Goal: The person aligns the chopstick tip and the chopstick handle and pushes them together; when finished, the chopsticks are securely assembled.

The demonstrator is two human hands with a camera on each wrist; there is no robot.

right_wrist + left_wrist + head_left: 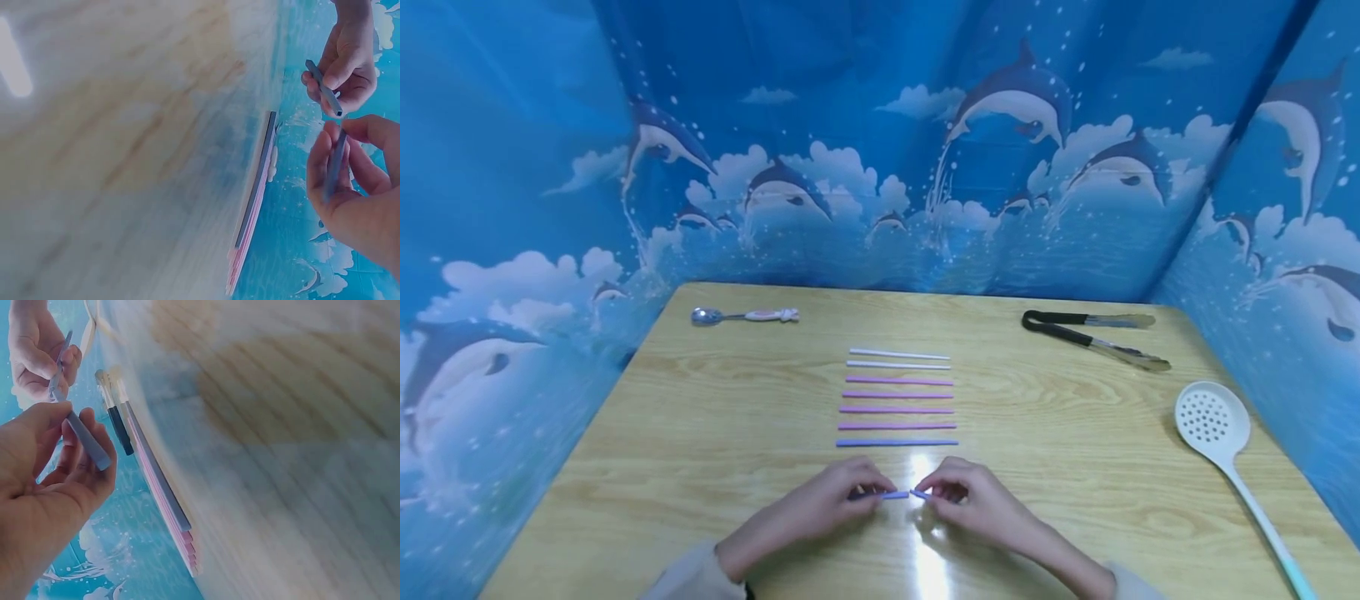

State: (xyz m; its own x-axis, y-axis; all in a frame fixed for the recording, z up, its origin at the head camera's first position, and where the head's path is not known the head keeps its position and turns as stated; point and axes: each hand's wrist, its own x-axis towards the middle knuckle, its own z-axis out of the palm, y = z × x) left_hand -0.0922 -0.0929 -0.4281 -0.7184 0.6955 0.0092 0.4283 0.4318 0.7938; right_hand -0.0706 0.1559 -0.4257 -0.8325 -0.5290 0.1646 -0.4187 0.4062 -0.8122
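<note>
My left hand (838, 493) pinches a short blue-purple chopstick piece (89, 442) between thumb and fingers. A second blue-purple chopstick piece (335, 164) is pinched in my right hand (976, 498). In the head view the two pieces point at each other, tip near tip, with a small gap between them. Their outer ends are partly hidden by the fingers there. Just beyond the hands, a whole blue-purple chopstick (897, 443) lies on the table, nearest in a row with several pink chopsticks (898, 410) and two whitish ones (898, 365).
On the wooden table (700, 417), a spoon (745, 316) with a decorated handle lies far left. Black-handled tongs (1090, 337) lie open at the far right. A white slotted skimmer (1213, 417) rests along the right edge. A blue dolphin-print curtain (865, 233) stands behind.
</note>
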